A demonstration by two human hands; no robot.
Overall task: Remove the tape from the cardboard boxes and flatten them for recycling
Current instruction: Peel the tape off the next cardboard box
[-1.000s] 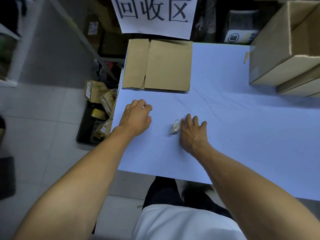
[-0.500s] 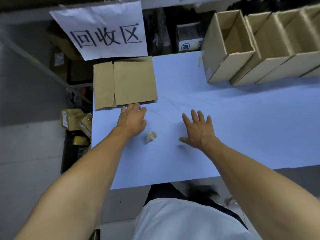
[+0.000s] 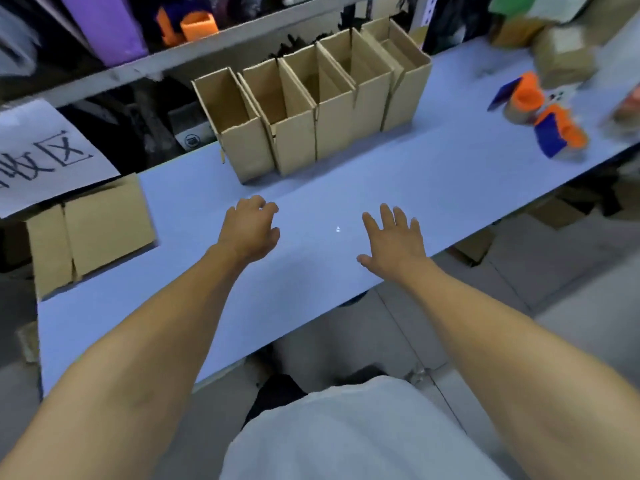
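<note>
Crumpled tape ball gone from between the hands; left hand (image 3: 251, 228) loosely curled, right hand (image 3: 393, 239) spread, both grips empty. Both now face the row of upright open brown cardboard boxes (image 3: 311, 109) on the pale blue worktop (image 3: 433, 188); next box likely.

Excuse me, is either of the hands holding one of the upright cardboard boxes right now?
No, the left hand and right hand are both empty above the table, short of the upright boxes.

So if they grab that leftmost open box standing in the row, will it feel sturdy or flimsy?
Probably light and a bit flimsy: the leftmost box is thin cardboard, open on top and looks empty. Its walls would likely flex when squeezed. Standing tall and narrow, it could tip if pushed near the top, though the neighbouring box beside it may brace one side.
</note>
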